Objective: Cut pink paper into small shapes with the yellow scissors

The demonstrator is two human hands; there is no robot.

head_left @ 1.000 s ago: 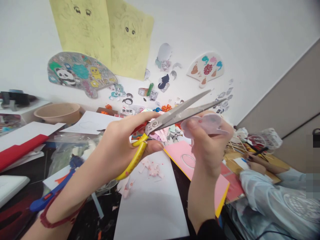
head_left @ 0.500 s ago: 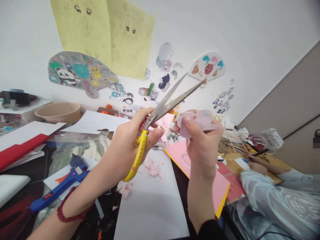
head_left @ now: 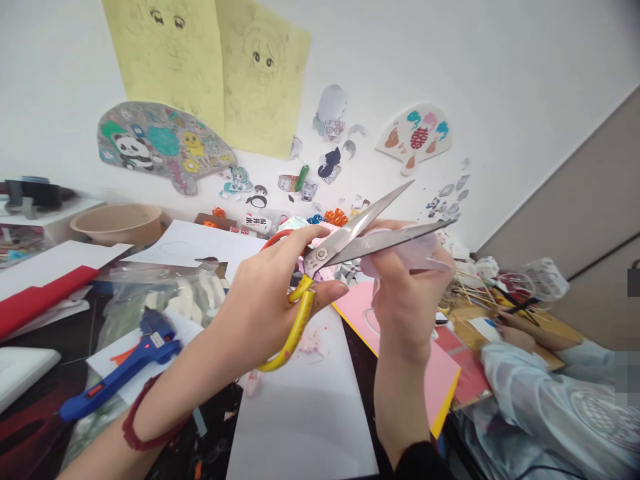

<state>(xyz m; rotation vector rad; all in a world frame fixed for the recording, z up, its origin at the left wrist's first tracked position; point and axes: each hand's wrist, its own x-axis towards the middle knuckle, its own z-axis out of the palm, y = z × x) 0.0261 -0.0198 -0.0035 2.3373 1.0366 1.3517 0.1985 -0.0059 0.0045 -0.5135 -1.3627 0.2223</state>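
Observation:
My left hand (head_left: 273, 293) grips a pair of scissors (head_left: 323, 255) by its yellow and red handles, thumb and fingers in the loops. The blades are parted and point right, one passing in front of my right hand (head_left: 405, 300). Between the fingers and thumb of that hand is a thin pale pink piece (head_left: 423, 259), perhaps paper or fabric, partly covered by the lower blade. Whether the blades touch it I cannot tell. Below, a white sheet (head_left: 305, 420) carries small pink scraps (head_left: 313, 341).
A blue hot glue gun (head_left: 125, 373) lies at left near a plastic bag (head_left: 160, 287). Pink card (head_left: 445, 373) with a yellow edge is at right. Behind stands a beige bowl (head_left: 120, 223). Another person's sleeve (head_left: 525, 373) and hands are at far right, by some sticks.
The scissors have swung down and to the right, so the blades now cross in front of my right hand. My right hand has shifted slightly right, keeping the pink piece.

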